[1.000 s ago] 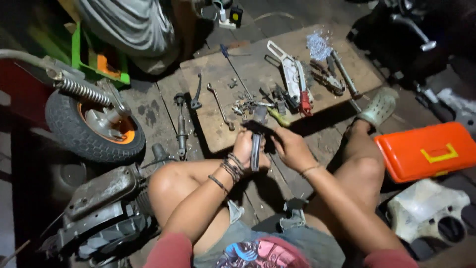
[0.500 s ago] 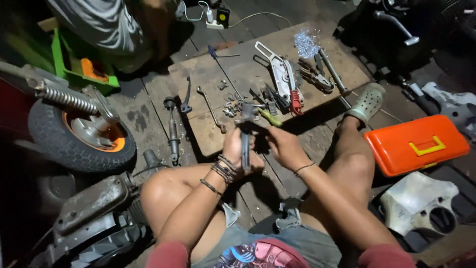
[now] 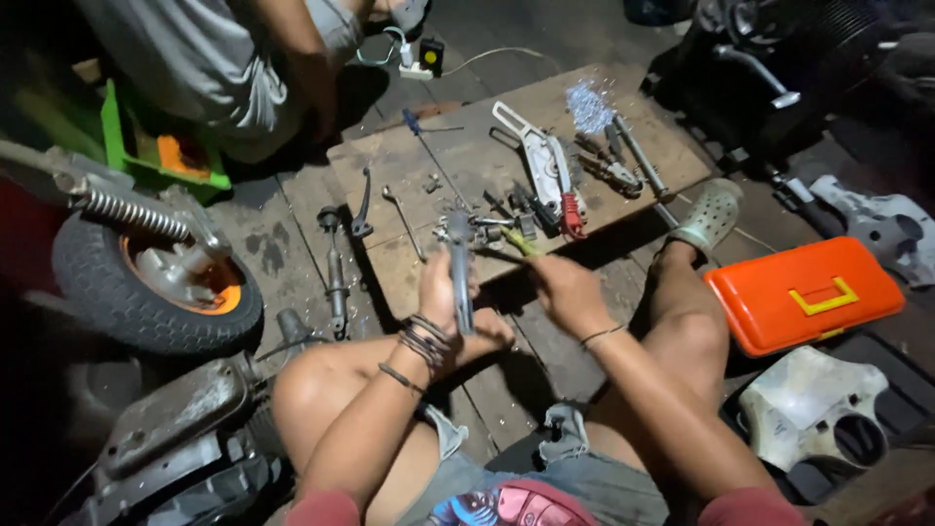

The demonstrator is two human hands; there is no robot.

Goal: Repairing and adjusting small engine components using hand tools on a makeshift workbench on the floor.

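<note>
Seated person at work on a wooden floor, seen from above. The left hand, at the centre of the frame, is closed around a grey metal shaft, held upright with its upper end pointing toward the plywood board; the firm grip appears to steady the part so the other hand can work at its top. The right hand, just to the right, is closed on a thin yellow-handled tool whose tip lies near the upper end of the shaft; whether tip and shaft touch cannot be told. Both knees are spread, leaving the work in the open space between them and within reach of the board.

The board, in the upper middle, serves as a tray: a wrench, a blue-handled screwdriver, a red-tipped white bracket and small loose parts lie spread across it, probably so each stays visible. An orange toolbox, lid shut, lies at the right beside the foot in a grey clog. A small wheel with an orange hub and a coil spring stands at the left. A 2nd person's arm shows at the upper left.
</note>
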